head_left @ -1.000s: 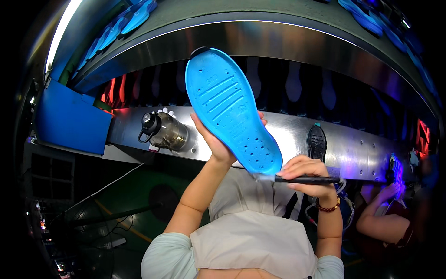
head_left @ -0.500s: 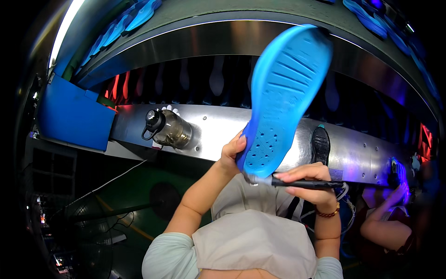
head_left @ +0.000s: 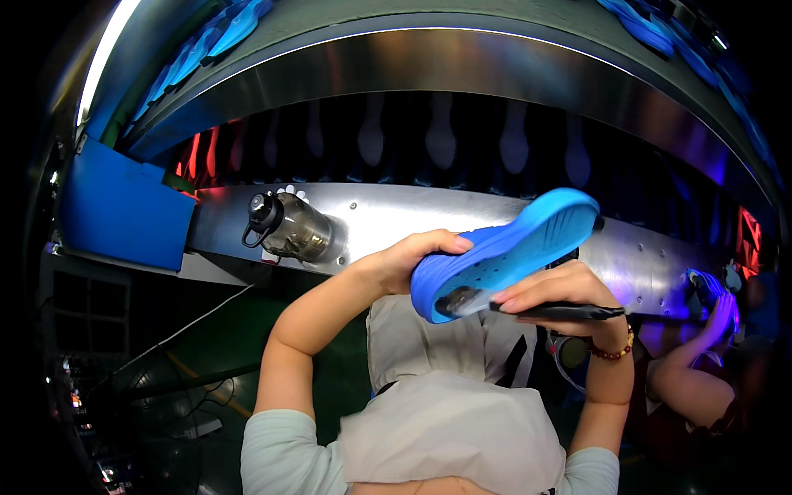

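Note:
A blue shoe sole (head_left: pixel 528 235) is tilted in front of me, its toe end to the upper right and its hollow inner face toward my right hand. My left hand (head_left: pixel 421 257) is closed around the heel end, thumb over the rim. In my right hand (head_left: pixel 569 289) is a brush with a black handle (head_left: pixel 573 312). Its pale, blurred tip (head_left: pixel 472 304) reaches inside the heel, where a dark, shiny patch shows. Behind the sole, a black sole is mostly hidden on the metal ledge.
A smoky drink bottle (head_left: pixel 295 231) lies on the metal ledge (head_left: pixel 371 216) to the left. Dark soles (head_left: pixel 441 136) line the slot beyond it. Blue soles (head_left: pixel 219 41) rest on the belt above. At the right, another person's hand (head_left: pixel 719 318) works under violet light.
The sole has come down and tipped over to the right, from nearly upright. The brush tip has moved from the heel's outer edge to inside the heel.

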The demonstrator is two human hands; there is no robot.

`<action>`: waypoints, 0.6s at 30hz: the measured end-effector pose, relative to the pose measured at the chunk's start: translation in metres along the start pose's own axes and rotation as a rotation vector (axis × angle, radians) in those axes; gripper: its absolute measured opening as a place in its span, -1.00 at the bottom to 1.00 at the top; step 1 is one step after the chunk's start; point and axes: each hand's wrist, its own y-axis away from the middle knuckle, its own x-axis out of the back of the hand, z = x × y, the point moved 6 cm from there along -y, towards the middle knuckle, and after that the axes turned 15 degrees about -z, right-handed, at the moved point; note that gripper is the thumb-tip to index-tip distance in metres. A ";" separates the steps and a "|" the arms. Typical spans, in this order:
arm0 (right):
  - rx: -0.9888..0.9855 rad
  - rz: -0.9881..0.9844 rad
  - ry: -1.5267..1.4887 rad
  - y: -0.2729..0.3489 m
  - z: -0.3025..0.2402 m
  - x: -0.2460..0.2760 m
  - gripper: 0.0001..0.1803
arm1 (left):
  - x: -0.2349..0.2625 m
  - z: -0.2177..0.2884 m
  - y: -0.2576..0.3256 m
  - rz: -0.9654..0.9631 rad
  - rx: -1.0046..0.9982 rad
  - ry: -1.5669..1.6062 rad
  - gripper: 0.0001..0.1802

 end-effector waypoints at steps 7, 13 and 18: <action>-0.135 -0.220 0.043 0.001 -0.014 0.007 -0.80 | 0.003 0.000 0.007 0.048 0.158 -0.211 -0.37; -0.238 -0.252 0.153 0.016 0.003 0.009 -0.79 | 0.008 0.004 0.017 0.089 0.114 -0.208 -0.39; -0.156 0.003 -0.027 0.027 0.022 0.023 -0.77 | 0.006 0.012 0.029 0.143 0.019 -0.067 -0.41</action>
